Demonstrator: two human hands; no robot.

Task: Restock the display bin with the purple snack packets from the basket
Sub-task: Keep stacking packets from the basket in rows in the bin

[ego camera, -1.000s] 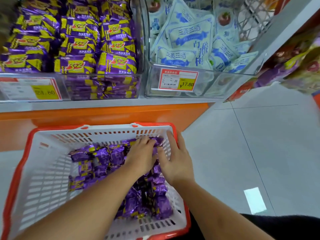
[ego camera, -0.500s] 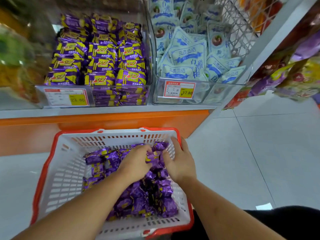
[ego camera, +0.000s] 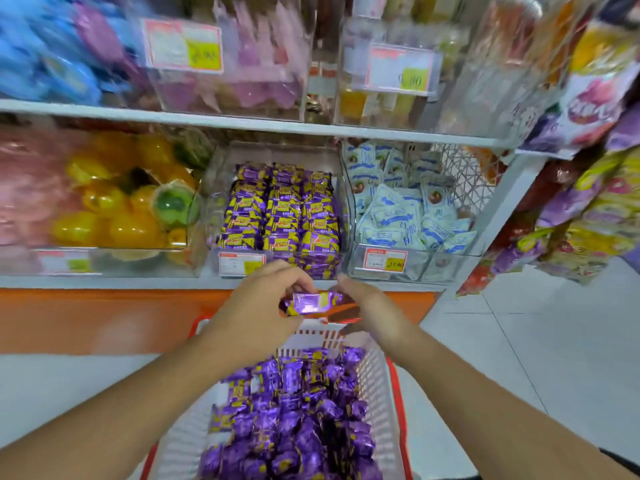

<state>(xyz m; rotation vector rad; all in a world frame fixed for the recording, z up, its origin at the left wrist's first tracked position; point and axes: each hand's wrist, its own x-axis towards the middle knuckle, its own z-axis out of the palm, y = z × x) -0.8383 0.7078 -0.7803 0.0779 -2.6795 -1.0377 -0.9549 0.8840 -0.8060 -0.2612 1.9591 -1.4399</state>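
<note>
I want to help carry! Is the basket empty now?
No, the basket is full of purple packets, and the left hand and right hand hold only one packet above it.

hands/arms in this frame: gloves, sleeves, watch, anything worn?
Nothing worn that shows. The left hand and right hand are bare, no gloves, and no rings or watch can be seen. Both forearms are bare to the frame edge, no sleeves in view. A bit of dark clothing shows at the bottom right corner.
</note>
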